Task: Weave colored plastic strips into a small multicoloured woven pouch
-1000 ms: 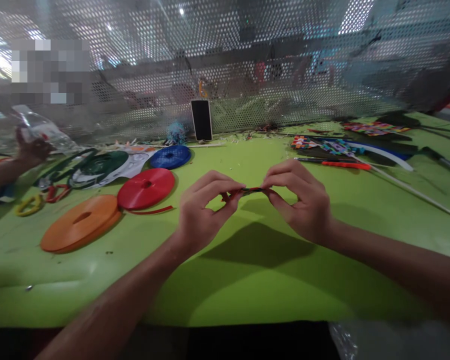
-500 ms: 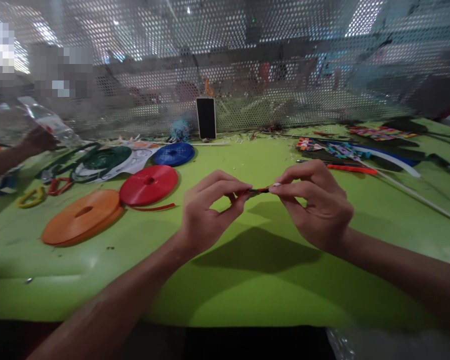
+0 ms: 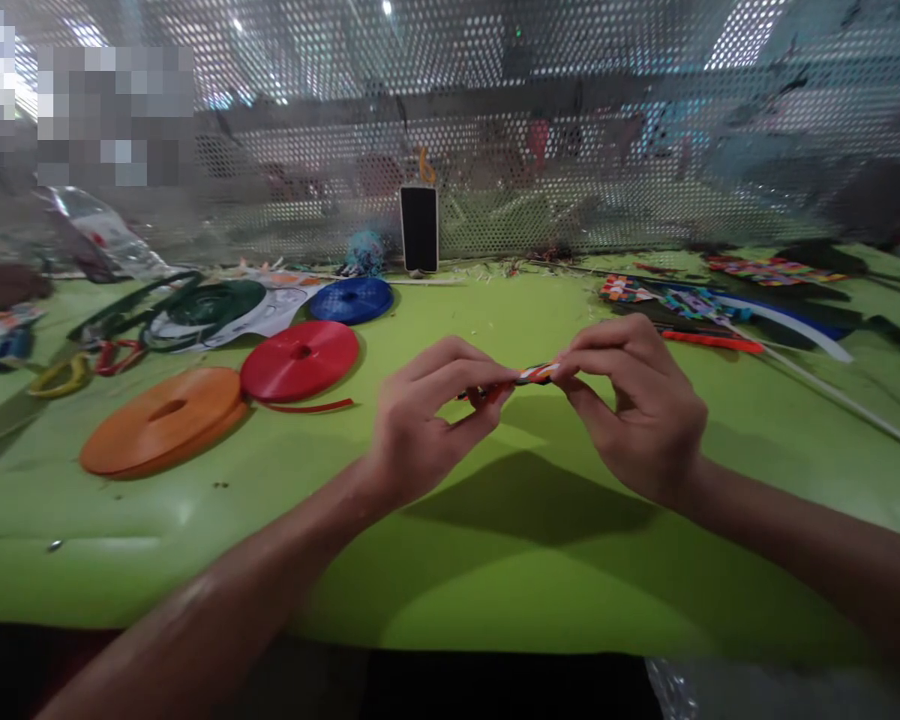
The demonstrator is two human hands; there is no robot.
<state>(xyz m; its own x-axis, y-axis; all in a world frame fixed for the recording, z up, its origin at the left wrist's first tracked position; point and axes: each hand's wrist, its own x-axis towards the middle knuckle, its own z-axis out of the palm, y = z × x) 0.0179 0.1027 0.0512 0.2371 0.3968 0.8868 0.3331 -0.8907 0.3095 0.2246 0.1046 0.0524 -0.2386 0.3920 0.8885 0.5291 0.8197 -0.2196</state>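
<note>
One multicoloured piece [image 3: 538, 374] (red, white, dark) sits in the narrow grip of left hand [image 3: 435, 428] and right hand [image 3: 639, 415].

The green table [image 3: 457, 605] carries an orange roll [image 3: 124, 430], a red roll [image 3: 274, 368] beside it and a blue roll [image 3: 334, 303] farther back. A red strip [image 3: 315, 406] lies before the red roll, a white sheet [image 3: 281, 317] left of the blue one. A long pale stick [image 3: 847, 400] lies at right, a small shiny piece [image 3: 54, 546] near the front edge at left.
</note>
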